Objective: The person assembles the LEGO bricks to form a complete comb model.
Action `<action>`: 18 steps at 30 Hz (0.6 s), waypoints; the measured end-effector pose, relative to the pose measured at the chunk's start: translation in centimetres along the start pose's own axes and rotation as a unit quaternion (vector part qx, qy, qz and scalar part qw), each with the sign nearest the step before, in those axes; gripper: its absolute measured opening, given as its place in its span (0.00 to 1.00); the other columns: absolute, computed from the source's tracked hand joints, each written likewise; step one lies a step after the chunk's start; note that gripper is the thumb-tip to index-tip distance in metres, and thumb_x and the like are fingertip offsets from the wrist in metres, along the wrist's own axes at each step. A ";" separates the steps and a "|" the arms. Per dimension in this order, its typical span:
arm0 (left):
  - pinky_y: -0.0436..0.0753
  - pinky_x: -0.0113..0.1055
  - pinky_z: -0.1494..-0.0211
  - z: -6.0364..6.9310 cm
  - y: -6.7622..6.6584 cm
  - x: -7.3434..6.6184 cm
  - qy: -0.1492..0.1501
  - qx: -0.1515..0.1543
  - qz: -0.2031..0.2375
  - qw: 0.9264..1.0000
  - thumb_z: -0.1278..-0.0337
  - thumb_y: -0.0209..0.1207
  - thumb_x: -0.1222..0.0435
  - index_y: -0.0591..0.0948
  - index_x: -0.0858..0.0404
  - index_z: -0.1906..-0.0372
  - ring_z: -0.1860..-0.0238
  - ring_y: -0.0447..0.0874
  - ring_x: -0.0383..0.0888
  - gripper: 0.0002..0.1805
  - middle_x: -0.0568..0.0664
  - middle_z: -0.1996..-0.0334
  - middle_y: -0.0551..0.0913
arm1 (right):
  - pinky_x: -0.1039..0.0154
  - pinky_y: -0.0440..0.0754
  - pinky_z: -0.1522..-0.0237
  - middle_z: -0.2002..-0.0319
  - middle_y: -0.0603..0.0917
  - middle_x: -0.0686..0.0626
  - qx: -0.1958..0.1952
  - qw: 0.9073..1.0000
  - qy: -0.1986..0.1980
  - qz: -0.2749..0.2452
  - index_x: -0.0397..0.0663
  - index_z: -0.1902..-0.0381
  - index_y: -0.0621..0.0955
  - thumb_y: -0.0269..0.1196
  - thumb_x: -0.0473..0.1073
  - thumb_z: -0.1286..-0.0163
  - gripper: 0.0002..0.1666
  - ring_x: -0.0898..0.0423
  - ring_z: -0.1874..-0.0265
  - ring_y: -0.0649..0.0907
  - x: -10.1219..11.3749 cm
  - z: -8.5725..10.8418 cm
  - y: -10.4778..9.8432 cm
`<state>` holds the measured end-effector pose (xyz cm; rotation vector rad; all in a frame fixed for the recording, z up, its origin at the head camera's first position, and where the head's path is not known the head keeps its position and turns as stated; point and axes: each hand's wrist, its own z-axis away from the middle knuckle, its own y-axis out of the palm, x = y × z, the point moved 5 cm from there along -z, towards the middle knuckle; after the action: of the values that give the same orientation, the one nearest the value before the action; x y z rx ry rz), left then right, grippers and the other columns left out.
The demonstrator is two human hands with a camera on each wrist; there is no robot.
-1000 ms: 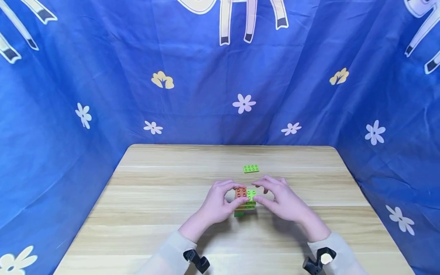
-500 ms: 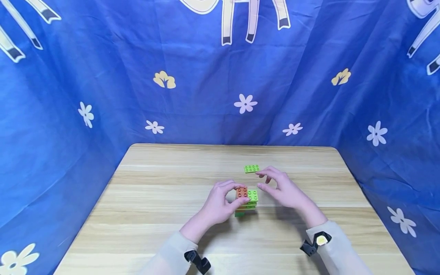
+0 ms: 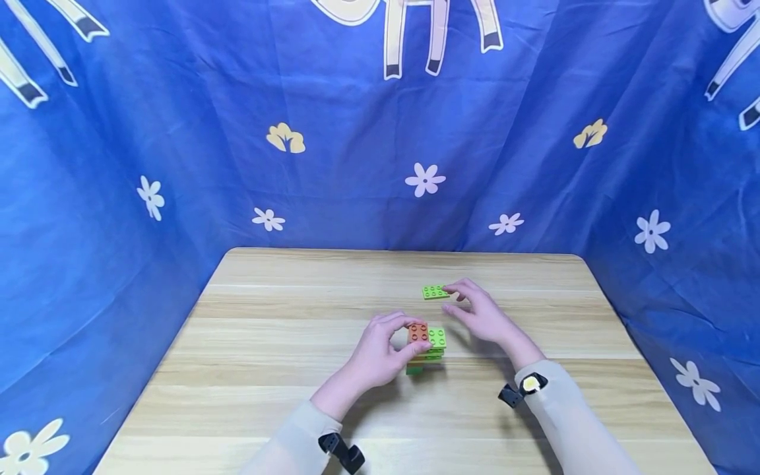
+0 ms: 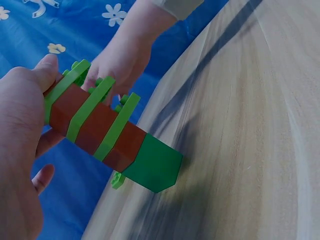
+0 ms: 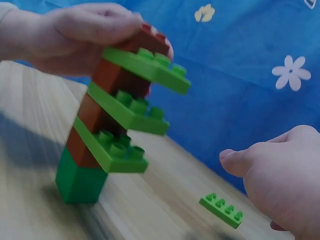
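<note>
My left hand (image 3: 380, 353) grips the top of a toy brick tower (image 5: 115, 75) between thumb and fingers. Brown bricks (image 3: 418, 332) alternate in it with light green plates (image 5: 142, 117) that stick out to one side. A dark green brick (image 5: 82, 180) forms its foot, standing on the table. Farther back lies a loose light green plate (image 3: 435, 292), studs up. My right hand (image 3: 483, 316) is at that plate's right end, its fingers bent loosely and thumb apart. Whether a fingertip touches the plate I cannot tell; in the right wrist view they look apart.
The wooden table (image 3: 285, 297) ends at a blue curtain (image 3: 356, 185) printed with flowers, which hangs behind it and on both sides. Black wrist cameras (image 3: 341, 453) sit on both sleeves.
My right hand has left the tower's side and moved back to the loose plate's right end. The left hand keeps its grip on the tower, nearly unmoved.
</note>
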<state>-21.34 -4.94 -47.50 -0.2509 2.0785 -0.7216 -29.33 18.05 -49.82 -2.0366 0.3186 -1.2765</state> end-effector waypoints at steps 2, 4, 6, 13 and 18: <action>0.76 0.49 0.34 0.0 -0.1 0.0 -0.002 0.001 0.001 1.000 0.37 0.71 0.45 0.88 0.51 0.46 0.46 0.83 0.40 0.21 0.30 0.56 0.86 | 0.40 0.80 0.43 0.40 0.81 0.37 0.001 1.000 0.009 0.008 0.38 0.32 0.79 0.68 0.48 0.23 0.29 0.34 0.45 0.81 -0.5 -0.5 0.2; 0.76 0.50 0.35 0.0 -0.1 -0.1 -0.001 0.001 0.001 1.000 0.37 0.71 0.45 0.88 0.51 0.46 0.47 0.83 0.41 0.21 0.30 0.55 0.86 | 0.40 0.80 0.42 0.39 0.81 0.39 0.002 1.000 0.020 0.019 0.39 0.31 0.78 0.67 0.48 0.23 0.29 0.35 0.44 0.81 -1.0 -0.8 0.4; 0.76 0.50 0.35 0.0 -0.1 -0.1 0.000 0.003 0.000 1.000 0.36 0.70 0.44 0.88 0.51 0.46 0.47 0.84 0.40 0.21 0.30 0.55 0.86 | 0.39 0.80 0.41 0.39 0.80 0.41 0.003 0.999 0.030 0.024 0.40 0.31 0.79 0.68 0.48 0.23 0.29 0.36 0.43 0.81 -1.5 -1.0 0.6; 0.76 0.50 0.35 0.0 0.0 -0.1 0.011 0.001 -0.003 1.000 0.36 0.71 0.45 0.88 0.52 0.46 0.48 0.84 0.39 0.20 0.31 0.56 0.87 | 0.35 0.68 0.35 0.39 0.81 0.45 -0.010 0.998 0.044 0.046 0.43 0.32 0.80 0.70 0.47 0.25 0.28 0.40 0.39 0.78 -2.7 -1.6 1.2; 0.76 0.49 0.35 0.0 -0.1 -0.2 0.006 -0.002 -0.003 1.000 0.36 0.71 0.45 0.88 0.51 0.46 0.47 0.84 0.40 0.20 0.31 0.54 0.87 | 0.35 0.68 0.36 0.39 0.80 0.45 -0.012 0.996 0.058 0.064 0.43 0.32 0.80 0.70 0.48 0.25 0.29 0.43 0.38 0.76 -3.6 -2.1 1.7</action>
<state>-21.24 -4.98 -47.30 -0.2551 2.0915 -0.7244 -32.63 17.88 -52.91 -1.9324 0.5120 -1.3195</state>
